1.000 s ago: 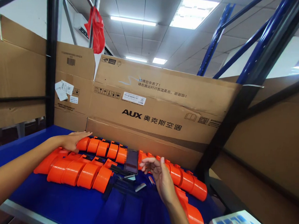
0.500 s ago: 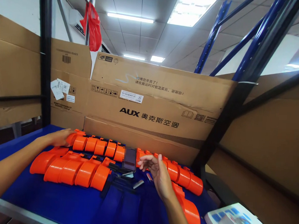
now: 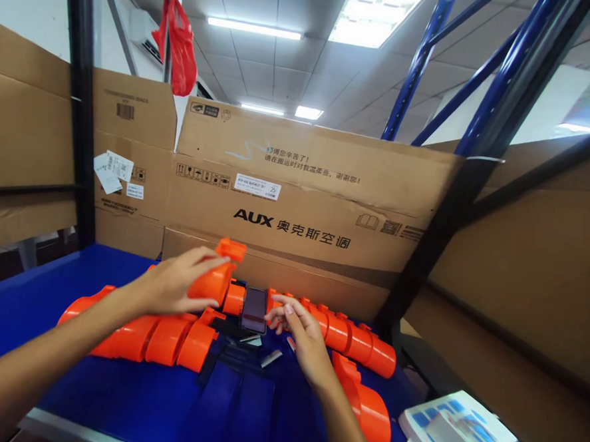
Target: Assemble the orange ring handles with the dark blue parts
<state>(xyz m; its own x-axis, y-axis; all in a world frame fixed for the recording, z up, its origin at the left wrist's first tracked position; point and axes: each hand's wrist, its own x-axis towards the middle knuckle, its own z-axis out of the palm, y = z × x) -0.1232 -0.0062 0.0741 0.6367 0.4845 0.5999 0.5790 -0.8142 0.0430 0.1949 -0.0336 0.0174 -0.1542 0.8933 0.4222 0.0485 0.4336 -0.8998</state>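
My left hand (image 3: 178,284) is closed around an orange curved plastic piece (image 3: 211,284) with a flat tab on top, raised above the back row. My right hand (image 3: 301,331) hovers just right of a dark phone (image 3: 255,312), its fingers loosely bent and apart, with nothing visible in them. Below the phone lies a small silver strip (image 3: 271,359) on the blue tabletop (image 3: 164,406). More orange curved pieces (image 3: 197,347) stand in a front row at the left, partly covered by my left forearm.
Several orange pieces (image 3: 360,348) line the back right, and another orange piece (image 3: 376,416) sits nearer me. A white power strip (image 3: 442,433) with a plugged-in charger is at the lower right. Behind the table stands a cardboard wall (image 3: 301,201), with dark rack posts (image 3: 423,255) at the sides.
My left hand has moved right from the far-left end of the back row, carrying an orange piece up with it. My right hand's fingers have curled slightly, staying near the phone.
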